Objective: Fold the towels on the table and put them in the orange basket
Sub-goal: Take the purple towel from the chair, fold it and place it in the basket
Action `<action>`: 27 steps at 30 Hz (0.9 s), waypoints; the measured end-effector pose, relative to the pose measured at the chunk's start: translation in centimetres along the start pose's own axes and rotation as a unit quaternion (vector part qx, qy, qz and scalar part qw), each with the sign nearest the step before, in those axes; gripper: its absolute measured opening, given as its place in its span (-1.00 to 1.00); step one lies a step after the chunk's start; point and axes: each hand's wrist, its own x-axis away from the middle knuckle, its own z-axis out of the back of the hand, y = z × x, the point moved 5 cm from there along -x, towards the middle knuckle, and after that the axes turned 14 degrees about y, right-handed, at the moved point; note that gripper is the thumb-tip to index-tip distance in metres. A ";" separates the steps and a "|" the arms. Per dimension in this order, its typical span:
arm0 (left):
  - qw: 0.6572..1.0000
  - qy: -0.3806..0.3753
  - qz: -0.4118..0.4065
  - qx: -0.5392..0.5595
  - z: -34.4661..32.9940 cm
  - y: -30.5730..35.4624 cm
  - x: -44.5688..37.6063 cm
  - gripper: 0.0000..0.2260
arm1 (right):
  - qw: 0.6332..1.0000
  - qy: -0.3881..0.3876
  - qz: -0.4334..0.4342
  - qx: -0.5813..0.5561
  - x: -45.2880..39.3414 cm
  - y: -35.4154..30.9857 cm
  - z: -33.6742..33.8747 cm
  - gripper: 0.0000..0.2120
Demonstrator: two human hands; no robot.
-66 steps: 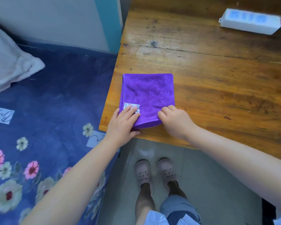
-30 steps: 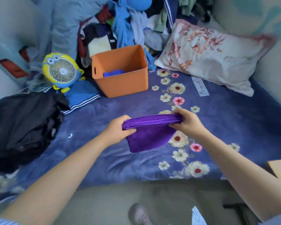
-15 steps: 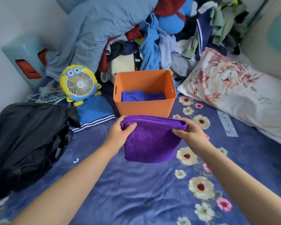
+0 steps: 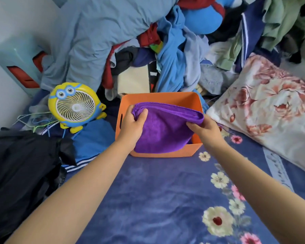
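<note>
The folded purple microfibre towel, which lay flat on the wooden bench about two seconds ago, has been lifted off it and carried over the bed. Half a second ago it hung in front of the orange plastic basket; now it hangs over the basket's opening, its lower edge covering the near wall. The left hand and right hand have reached forward with it, each grip pinching an upper corner.
</note>
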 end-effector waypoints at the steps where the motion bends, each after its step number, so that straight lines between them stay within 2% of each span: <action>1: 1.000 0.008 -0.001 0.003 -0.9 -0.3 -1.8 -0.85 | 1.000 0.003 0.018 0.002 -2.0 -0.2 -0.6 -0.69; 5: 1.000 0.021 0.003 -0.002 -4.2 -2.1 -6.4 -0.89 | 0.996 0.037 0.061 0.059 -7.5 0.2 -2.3 -0.74; 6: 1.000 0.019 0.017 0.000 -5.4 -3.2 -7.7 -0.95 | 0.992 0.051 0.067 0.089 -9.1 0.8 -2.7 -0.73; 9: 0.995 0.004 0.101 -0.005 -8.8 -7.5 -10.2 -0.88 | 0.972 0.084 0.058 0.214 -12.4 4.0 -3.4 -0.74; 11: 0.988 -0.020 0.147 -0.042 -11.1 -10.9 -11.3 -0.88 | 0.950 0.084 -0.003 0.301 -14.3 7.2 -3.6 -0.73; 14: 0.968 -0.073 0.205 -0.121 -14.2 -16.1 -11.8 -0.72 | 0.897 0.026 -0.122 0.423 -16.6 12.5 -3.7 -0.67; 16: 0.949 -0.107 0.241 -0.175 -15.9 -19.1 -11.8 -0.61 | 0.867 -0.003 -0.167 0.469 -17.8 15.4 -3.7 -0.66; 20: 0.929 -0.126 0.274 -0.214 -19.0 -23.0 -12.8 -0.58 | 0.863 0.022 -0.212 0.459 -20.2 19.1 -4.0 -0.66; 27: 0.915 -0.122 0.235 -0.304 -22.4 -26.7 -14.9 -0.61 | 0.851 0.096 -0.278 0.434 -22.5 24.1 -4.0 -0.56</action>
